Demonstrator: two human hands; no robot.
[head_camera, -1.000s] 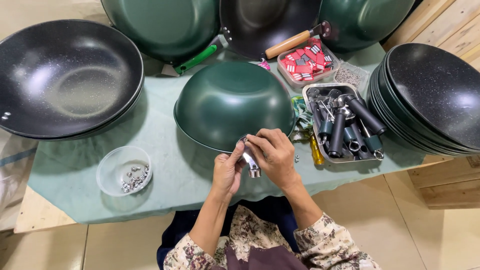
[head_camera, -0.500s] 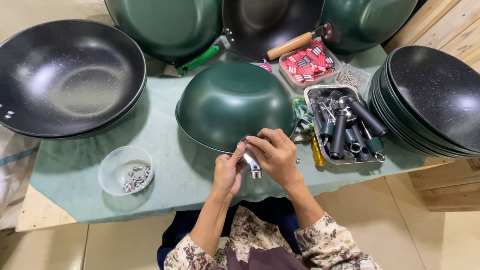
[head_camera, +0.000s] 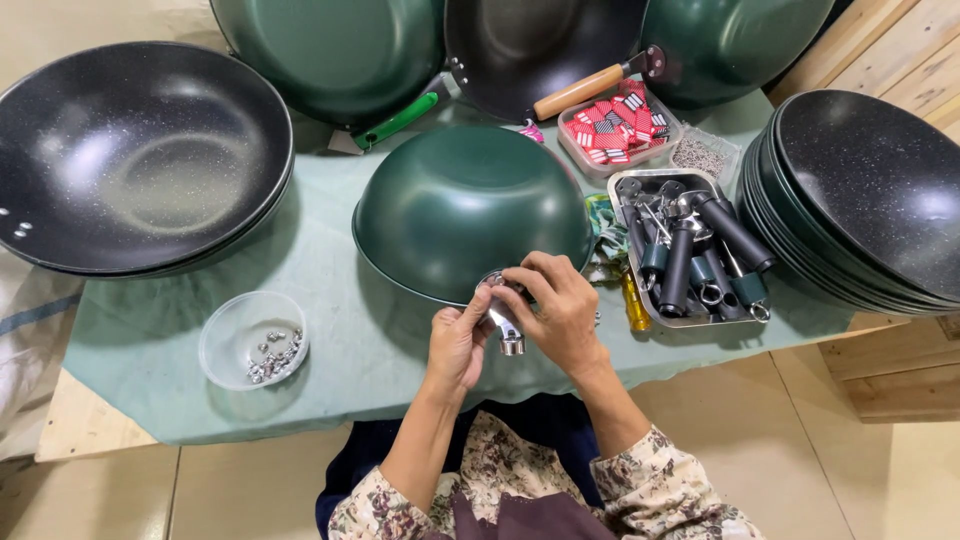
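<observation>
Green-clothed table (head_camera: 330, 330): hands (head_camera: 510, 325) pinch metal bracket (head_camera: 506, 328) at wok (head_camera: 470, 205) rim.

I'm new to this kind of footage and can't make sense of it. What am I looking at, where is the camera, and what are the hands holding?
There is no machine here. A person wears a camera on the head, so you look down over their arms at a table covered in a green cloth. The left hand and right hand meet at the near rim of an upturned green wok, pinching a small metal bracket against it. Around it lie a clear bowl of small metal fasteners, a metal tray of handles, a box of red tags, black pans on the left, and a stack of black pans on the right.
</observation>
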